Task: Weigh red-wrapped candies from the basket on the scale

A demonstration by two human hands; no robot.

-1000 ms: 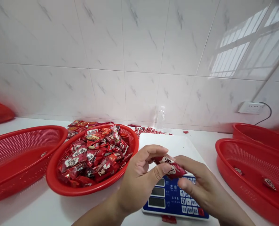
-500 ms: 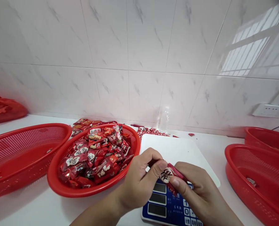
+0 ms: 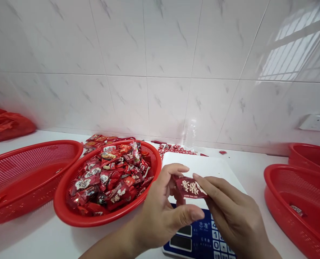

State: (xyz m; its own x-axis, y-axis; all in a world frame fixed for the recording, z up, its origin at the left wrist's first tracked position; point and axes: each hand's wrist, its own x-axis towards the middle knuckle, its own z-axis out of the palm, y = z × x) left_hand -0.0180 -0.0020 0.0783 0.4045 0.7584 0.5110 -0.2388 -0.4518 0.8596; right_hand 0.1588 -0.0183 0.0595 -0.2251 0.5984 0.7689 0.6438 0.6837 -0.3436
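A dark red candy packet (image 3: pixel 191 187) with pale lettering is held up above the scale, tilted toward me. My right hand (image 3: pixel 231 205) pinches its right end between thumb and fingers. Around the packet's left end, my left hand (image 3: pixel 167 208) is open, thumb spread well away from the curved fingers. The fingers reach behind that end, and whether they touch it I cannot tell. Beneath both hands is a digital scale (image 3: pixel 200 248) with a blue keypad and a white plate (image 3: pixel 203 163). A red basket (image 3: pixel 160 162) heaped with wrapped candies (image 3: pixel 114 180) stands left of it.
Another red basket (image 3: pixel 41 145) is at far left, near a red bag (image 3: pixel 11 126). Red baskets (image 3: pixel 270 180) also stand at the right. Small red packets (image 3: pixel 173 148) and a clear plastic cup (image 3: pixel 191 133) are by the tiled wall. A socket strip (image 3: pixel 316 123) is at right.
The packet has turned over from its round white mark to its lettered face. My left thumb has come off it and spread downward. The view has shifted slightly.
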